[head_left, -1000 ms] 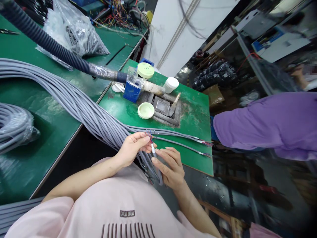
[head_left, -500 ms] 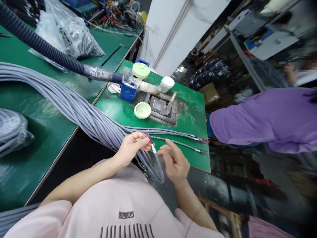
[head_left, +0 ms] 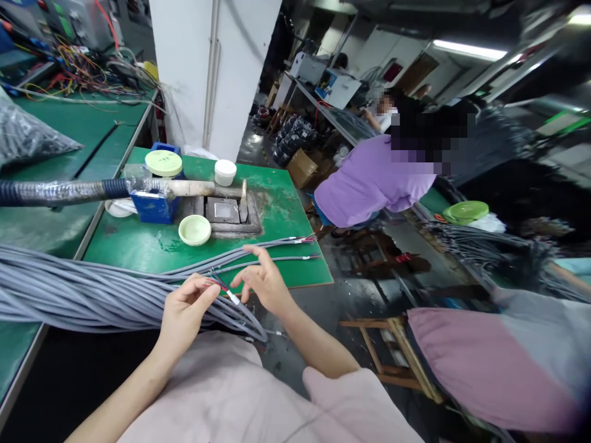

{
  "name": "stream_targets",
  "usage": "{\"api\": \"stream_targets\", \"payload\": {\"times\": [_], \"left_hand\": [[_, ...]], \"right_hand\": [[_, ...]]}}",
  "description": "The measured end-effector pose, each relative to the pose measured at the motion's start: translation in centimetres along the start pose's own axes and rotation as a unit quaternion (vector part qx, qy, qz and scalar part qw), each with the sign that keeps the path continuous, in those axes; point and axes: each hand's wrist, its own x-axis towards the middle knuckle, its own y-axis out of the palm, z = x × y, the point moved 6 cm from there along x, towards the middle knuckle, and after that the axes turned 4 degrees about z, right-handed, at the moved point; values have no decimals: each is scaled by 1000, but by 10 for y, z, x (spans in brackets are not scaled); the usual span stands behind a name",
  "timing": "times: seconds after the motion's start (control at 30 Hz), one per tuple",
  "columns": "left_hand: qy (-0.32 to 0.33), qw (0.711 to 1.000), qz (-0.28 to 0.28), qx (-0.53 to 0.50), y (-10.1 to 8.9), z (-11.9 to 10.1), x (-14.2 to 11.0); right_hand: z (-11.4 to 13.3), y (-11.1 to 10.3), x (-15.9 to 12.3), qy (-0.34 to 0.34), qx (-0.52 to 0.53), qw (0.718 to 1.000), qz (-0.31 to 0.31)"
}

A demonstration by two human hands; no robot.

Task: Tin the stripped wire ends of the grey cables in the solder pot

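Observation:
My left hand pinches the thin coloured wires at the stripped end of a grey cable. Just below the wires, a white band wraps the cable, which bends back in a loop. My right hand is beside this end, fingers apart, index finger stretched out; its lower fingertips come close to the wires, and I cannot tell whether they touch. A thick bundle of grey cables runs in from the left beneath my hands. Several other cable ends with bared wires lie on the green table.
A small square pot is set in the table, with a flat stick on it. Around it are a hose nozzle on a blue block, a pale green dish and a white tub. A co-worker in purple sits beyond.
The view has swung right and up, so table and hands appear further left. My left hand still pinches the wires; my right hand's fingers have come nearer to them.

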Motion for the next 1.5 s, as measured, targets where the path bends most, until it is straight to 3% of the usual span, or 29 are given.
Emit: {"api": "stream_targets", "payload": {"times": [0.07, 0.1, 0.23, 0.3, 0.5, 0.73, 0.93, 1.17, 1.33, 1.5], "left_hand": [[-3, 1000, -12, 4, -1, 0, 0], [-5, 1000, -16, 5, -1, 1, 0], [-6, 1000, 15, 11, 7, 2, 0], [-8, 999, 42, 1, 12, 4, -1], [-50, 993, 19, -103, 8, 15, -1], [-61, 989, -21, -132, 2, 18, 0], [-71, 988, -35, -130, 0, 23, 1], [-61, 990, -48, -114, -2, 26, 0], [-10, 998, -52, -37, -5, 25, 0], [-7, 997, -52, -51, -7, 27, 2]], "right_hand": [[5, -13, -3, -33, -8, 998, -50], [5, -15, -4, -29, -12, 998, -47], [-11, 10, -9, 65, -7, 993, 100], [-16, 24, -10, 87, 3, 988, 126], [-18, 39, -1, 70, -2, 993, 99], [-13, 34, 6, 26, -85, 995, 44], [-9, 31, 11, -14, -138, 990, 10], [-6, 33, 18, -8, -128, 992, -6], [-4, 35, 28, 5, -118, 993, 4], [-1, 38, 36, 15, -115, 993, 26]]}}
